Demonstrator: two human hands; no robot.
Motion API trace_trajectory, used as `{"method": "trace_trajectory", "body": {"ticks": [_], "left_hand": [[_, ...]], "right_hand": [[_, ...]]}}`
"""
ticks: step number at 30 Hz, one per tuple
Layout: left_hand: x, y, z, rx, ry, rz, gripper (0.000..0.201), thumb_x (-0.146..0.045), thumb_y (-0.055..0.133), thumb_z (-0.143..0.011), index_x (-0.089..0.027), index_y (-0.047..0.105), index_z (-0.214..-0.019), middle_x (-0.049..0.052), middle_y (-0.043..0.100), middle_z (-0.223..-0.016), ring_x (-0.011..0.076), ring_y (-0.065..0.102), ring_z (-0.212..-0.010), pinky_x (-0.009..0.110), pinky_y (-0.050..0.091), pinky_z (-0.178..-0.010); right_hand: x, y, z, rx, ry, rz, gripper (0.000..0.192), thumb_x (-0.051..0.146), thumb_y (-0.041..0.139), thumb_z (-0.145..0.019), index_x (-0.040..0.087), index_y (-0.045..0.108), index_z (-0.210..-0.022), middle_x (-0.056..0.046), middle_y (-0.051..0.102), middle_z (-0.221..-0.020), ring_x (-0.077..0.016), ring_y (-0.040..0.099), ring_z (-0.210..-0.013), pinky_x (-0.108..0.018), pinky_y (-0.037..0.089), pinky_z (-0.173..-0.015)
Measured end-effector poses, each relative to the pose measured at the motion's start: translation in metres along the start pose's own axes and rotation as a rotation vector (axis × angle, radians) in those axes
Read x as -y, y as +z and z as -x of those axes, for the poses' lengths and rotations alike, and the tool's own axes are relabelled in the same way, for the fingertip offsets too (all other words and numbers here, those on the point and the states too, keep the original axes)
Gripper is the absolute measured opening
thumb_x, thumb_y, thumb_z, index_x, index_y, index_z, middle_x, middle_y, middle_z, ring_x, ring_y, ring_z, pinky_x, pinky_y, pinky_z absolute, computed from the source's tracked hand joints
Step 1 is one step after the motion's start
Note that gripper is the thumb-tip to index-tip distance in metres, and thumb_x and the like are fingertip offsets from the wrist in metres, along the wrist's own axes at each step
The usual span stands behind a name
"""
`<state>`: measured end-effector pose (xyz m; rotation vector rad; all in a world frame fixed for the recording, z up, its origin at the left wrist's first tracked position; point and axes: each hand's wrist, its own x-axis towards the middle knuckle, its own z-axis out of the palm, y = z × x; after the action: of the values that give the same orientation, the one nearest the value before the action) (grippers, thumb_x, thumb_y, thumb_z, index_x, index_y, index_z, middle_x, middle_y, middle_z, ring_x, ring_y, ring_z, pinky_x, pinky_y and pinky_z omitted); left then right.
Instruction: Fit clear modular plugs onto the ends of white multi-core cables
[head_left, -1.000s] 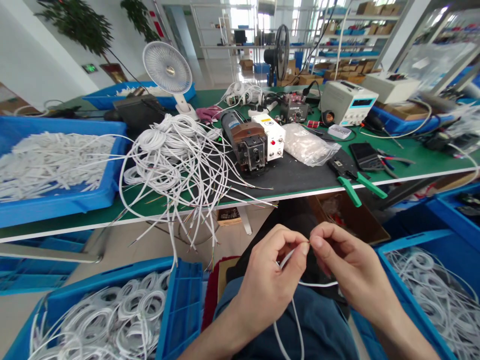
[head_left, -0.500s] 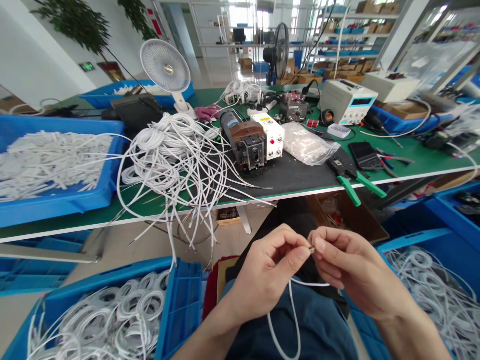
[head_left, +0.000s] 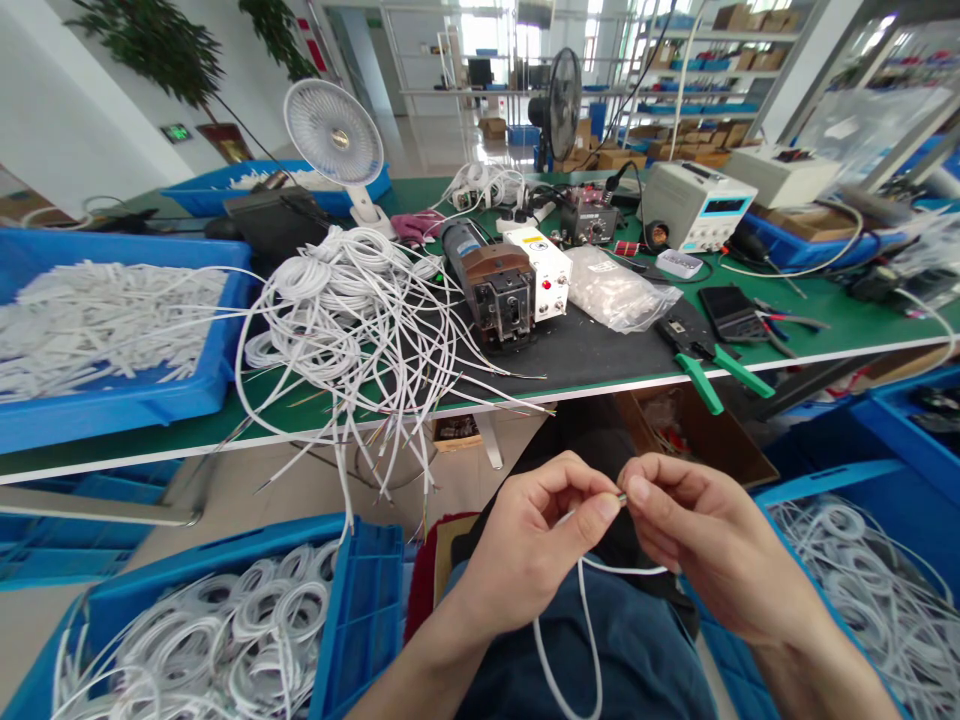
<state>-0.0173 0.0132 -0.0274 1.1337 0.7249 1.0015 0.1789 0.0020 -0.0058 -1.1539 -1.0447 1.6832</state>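
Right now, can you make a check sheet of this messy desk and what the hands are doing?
Surface: green table with a black mat.
Job's things: thin white cable, its end pinched between both hands.
Clutter: cable pile, crimping machine, plastic bag, green pliers, white fan.
Grippers: left hand and right hand meet fingertip to fingertip at the cable end.
Cables: coiled ones fill the left crate and the right crate.
Surroundings: shelves, boxes, a potted plant.
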Motion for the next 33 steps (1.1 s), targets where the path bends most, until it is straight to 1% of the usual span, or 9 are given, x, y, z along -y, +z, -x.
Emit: {"method": "trace_trajectory", "body": {"ticks": [2,5,7,10,16,21,23,29,33], "left_hand": [[0.000,0.001,0.000,-0.028,-0.002,0.010,0.018,-0.032,0.074,-0.105,-0.016,0.076,-0.098,0.000,0.063,-0.089,0.0120,0.052,-0.080,0.026,0.040,-0.073],[0.001,0.002,0.000,-0.067,0.007,-0.014,0.019,-0.033,0.074,-0.105,-0.016,0.077,-0.097,0.000,0.063,-0.088,0.0118,0.053,-0.080,0.025,0.041,-0.073],[0.002,0.002,0.001,-0.093,0.004,-0.025,0.019,-0.034,0.075,-0.105,-0.016,0.077,-0.097,0.000,0.062,-0.087,0.0118,0.052,-0.079,0.025,0.040,-0.072],[0.002,0.002,0.002,-0.116,-0.002,-0.027,0.020,-0.035,0.075,-0.105,-0.016,0.077,-0.097,0.000,0.062,-0.087,0.0121,0.051,-0.079,0.025,0.040,-0.071],[0.002,0.002,0.003,-0.125,0.020,-0.046,0.017,-0.031,0.075,-0.104,-0.016,0.078,-0.096,0.000,0.061,-0.087,0.0117,0.051,-0.077,0.025,0.040,-0.069],[0.003,0.002,0.003,-0.127,0.035,-0.042,0.015,-0.030,0.075,-0.104,-0.017,0.078,-0.097,-0.001,0.062,-0.087,0.0112,0.052,-0.078,0.024,0.041,-0.070],[0.003,0.003,0.003,-0.141,0.049,-0.024,0.016,-0.031,0.075,-0.105,-0.017,0.077,-0.096,-0.001,0.062,-0.088,0.0116,0.052,-0.079,0.025,0.041,-0.072],[0.003,0.007,0.003,-0.169,0.092,0.035,0.018,-0.031,0.073,-0.106,-0.017,0.075,-0.094,0.000,0.063,-0.089,0.0128,0.053,-0.081,0.027,0.043,-0.075],[0.000,0.004,0.004,-0.153,0.090,-0.016,0.019,-0.032,0.073,-0.106,-0.017,0.076,-0.095,0.001,0.063,-0.090,0.0137,0.053,-0.081,0.028,0.042,-0.073]], "right_hand": [[-0.001,-0.001,0.000,-0.042,-0.033,0.081,0.031,0.048,0.082,-0.098,0.018,0.076,-0.093,0.005,0.052,-0.062,-0.0086,0.039,-0.056,-0.024,0.025,-0.052],[-0.001,0.000,0.001,-0.108,-0.073,0.188,0.030,0.049,0.085,-0.095,0.020,0.078,-0.095,0.004,0.057,-0.063,-0.0100,0.047,-0.058,-0.023,0.034,-0.053],[-0.001,0.001,0.002,-0.138,-0.083,0.220,0.030,0.051,0.086,-0.093,0.022,0.079,-0.098,0.004,0.060,-0.064,-0.0110,0.051,-0.059,-0.023,0.038,-0.054],[-0.001,0.004,0.004,-0.164,-0.097,0.260,0.028,0.051,0.086,-0.093,0.024,0.080,-0.095,0.003,0.062,-0.066,-0.0115,0.054,-0.059,-0.023,0.041,-0.055],[0.000,0.008,0.006,-0.176,-0.183,0.316,0.023,0.046,0.083,-0.096,0.024,0.078,-0.089,0.004,0.061,-0.068,-0.0104,0.051,-0.061,-0.020,0.041,-0.055],[0.001,0.011,0.005,-0.188,-0.241,0.356,0.022,0.042,0.080,-0.098,0.024,0.078,-0.087,0.004,0.061,-0.070,-0.0106,0.053,-0.063,-0.019,0.043,-0.058],[-0.002,0.013,0.005,-0.200,-0.269,0.352,0.022,0.041,0.080,-0.099,0.023,0.077,-0.086,0.003,0.061,-0.071,-0.0105,0.052,-0.063,-0.019,0.043,-0.058],[-0.022,0.025,0.006,-0.224,-0.314,0.241,0.021,0.039,0.076,-0.102,0.024,0.073,-0.087,0.004,0.059,-0.076,-0.0094,0.048,-0.062,-0.019,0.041,-0.055],[-0.024,0.027,0.006,-0.264,-0.375,0.281,0.017,0.034,0.074,-0.104,0.025,0.072,-0.090,0.004,0.061,-0.083,-0.0093,0.051,-0.065,-0.019,0.042,-0.056]]}}
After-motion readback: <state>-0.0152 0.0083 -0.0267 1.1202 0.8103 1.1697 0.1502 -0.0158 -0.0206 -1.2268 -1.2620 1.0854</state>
